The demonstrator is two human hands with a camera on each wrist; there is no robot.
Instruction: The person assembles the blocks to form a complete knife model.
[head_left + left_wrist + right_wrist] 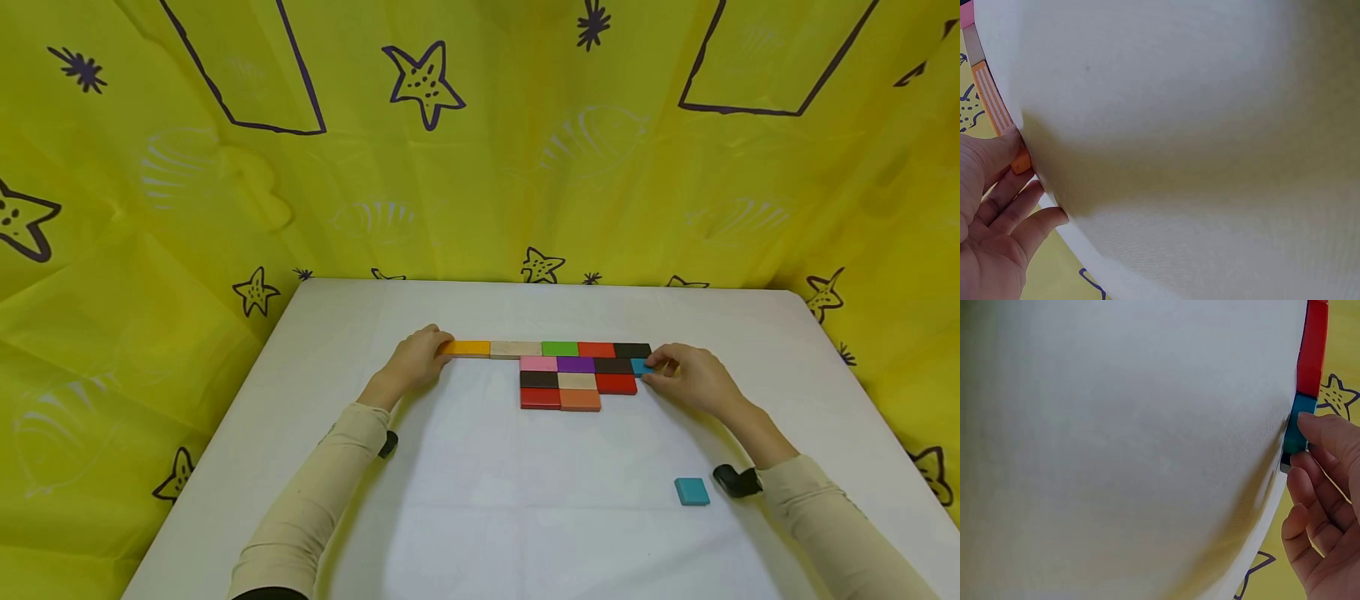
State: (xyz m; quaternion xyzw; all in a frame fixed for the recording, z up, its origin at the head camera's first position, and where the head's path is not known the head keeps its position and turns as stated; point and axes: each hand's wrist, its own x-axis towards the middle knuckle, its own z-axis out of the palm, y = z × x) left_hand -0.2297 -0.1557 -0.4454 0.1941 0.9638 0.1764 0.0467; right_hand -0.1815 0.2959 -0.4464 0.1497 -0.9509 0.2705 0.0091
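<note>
My left hand pinches the end of a yellow-orange block at the left end of the top row; in the left wrist view this block shows pale stripes along its side. At the right end of the second row, my right hand holds a blue block between thumb and fingers. The right wrist view shows the thumb on that blue block, beside a red block. Between the hands, several coloured blocks lie flat in four stepped rows, the top one reaching furthest left.
A single teal block lies apart on the white table, near the right forearm. Yellow cloth with starfish drawings hangs behind and at both sides of the table.
</note>
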